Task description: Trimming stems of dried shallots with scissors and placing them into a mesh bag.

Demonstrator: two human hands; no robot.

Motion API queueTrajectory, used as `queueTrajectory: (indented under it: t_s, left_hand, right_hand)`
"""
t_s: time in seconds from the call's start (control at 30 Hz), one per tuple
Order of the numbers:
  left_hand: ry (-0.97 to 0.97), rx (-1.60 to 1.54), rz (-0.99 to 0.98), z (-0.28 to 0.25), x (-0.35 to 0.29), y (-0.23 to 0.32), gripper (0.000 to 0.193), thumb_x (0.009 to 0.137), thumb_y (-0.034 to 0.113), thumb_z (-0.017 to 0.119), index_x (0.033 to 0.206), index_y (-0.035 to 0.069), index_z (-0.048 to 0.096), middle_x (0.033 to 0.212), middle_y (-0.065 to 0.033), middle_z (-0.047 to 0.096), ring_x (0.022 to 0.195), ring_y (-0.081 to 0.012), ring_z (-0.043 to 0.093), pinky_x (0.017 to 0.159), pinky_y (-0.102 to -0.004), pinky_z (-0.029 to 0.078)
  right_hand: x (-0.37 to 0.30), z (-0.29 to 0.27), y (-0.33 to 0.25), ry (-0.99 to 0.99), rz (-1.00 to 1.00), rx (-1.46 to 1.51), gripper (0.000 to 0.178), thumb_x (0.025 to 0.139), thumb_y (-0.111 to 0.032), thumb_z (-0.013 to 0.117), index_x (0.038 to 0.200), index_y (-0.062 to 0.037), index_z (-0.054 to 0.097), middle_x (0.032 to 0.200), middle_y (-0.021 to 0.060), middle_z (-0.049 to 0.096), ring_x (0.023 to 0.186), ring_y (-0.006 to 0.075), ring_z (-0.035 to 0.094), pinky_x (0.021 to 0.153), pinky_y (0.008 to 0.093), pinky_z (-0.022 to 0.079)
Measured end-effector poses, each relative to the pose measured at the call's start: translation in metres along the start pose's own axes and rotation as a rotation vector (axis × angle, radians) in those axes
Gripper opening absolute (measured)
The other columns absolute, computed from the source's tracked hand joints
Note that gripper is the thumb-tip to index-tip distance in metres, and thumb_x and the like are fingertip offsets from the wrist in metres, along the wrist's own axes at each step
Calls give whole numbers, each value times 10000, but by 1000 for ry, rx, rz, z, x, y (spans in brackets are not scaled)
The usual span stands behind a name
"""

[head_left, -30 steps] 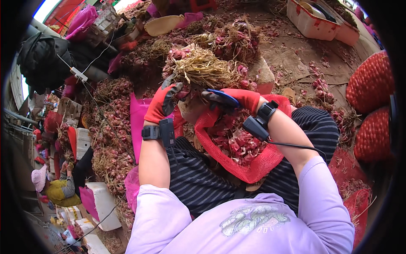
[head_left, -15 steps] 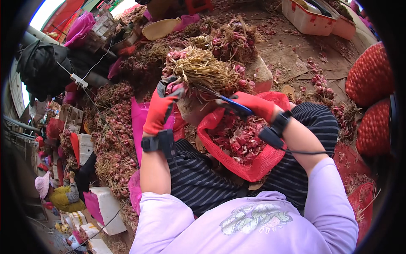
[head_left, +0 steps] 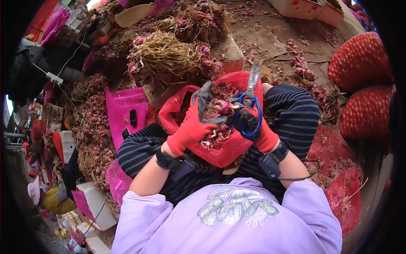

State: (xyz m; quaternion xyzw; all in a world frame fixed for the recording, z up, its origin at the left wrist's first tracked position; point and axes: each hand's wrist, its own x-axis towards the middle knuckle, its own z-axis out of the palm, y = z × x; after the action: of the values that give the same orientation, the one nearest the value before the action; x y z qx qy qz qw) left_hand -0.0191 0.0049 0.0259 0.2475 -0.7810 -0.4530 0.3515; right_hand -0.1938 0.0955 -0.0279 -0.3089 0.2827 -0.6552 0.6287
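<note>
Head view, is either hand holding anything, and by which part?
The right hand holds the scissors by their blue handles. The left hand curves around shallots; whether its grip is closed cannot be told.

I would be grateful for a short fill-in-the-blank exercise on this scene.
1. The scissors in the right hand have ____ handles.
2. The left hand is covered by a ____.
3. The open mesh bag beneath the hands is coloured ____.
4. The trousers are patterned with ____.

Missing words: blue; glove; red; stripes.
</note>
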Motion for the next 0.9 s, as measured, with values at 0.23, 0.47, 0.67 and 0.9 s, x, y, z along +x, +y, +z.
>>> queueTrajectory:
  t_s: [0.23,0.47,0.67,0.9]
  left_hand:
    - [-64,-160,-241,3,-13,-17,558,674,43,707,1191,25,499,1133,-105,519,1051,-212,512,926,-315,388]
    - [-82,-153,-252,3,-8,-13,509,663,59,714,1134,20,525,1070,-110,537,975,-240,544,880,-325,414]
    - [-22,43,-154,13,-12,-2,439,658,134,746,1059,76,575,900,-99,538,840,-240,568,774,-320,455]
    - [47,-555,-542,10,-10,-12,207,800,98,618,983,14,572,926,-15,577,780,-161,604,675,-284,499]
  right_hand:
    - [6,5,14,104,-150,-508,313,856,-150,591,1133,-27,510,1055,48,575,927,132,564,750,272,464]
    - [-3,-20,34,192,70,226,290,867,-140,578,1125,-24,513,1077,58,572,1001,165,542,841,293,444]
    - [7,-18,23,-271,-383,-1274,316,882,-142,553,1166,-25,480,1032,48,573,983,152,550,800,280,466]
    - [6,-1,28,185,182,-25,300,857,-136,584,1125,-23,512,1016,33,570,865,89,559,729,227,456]
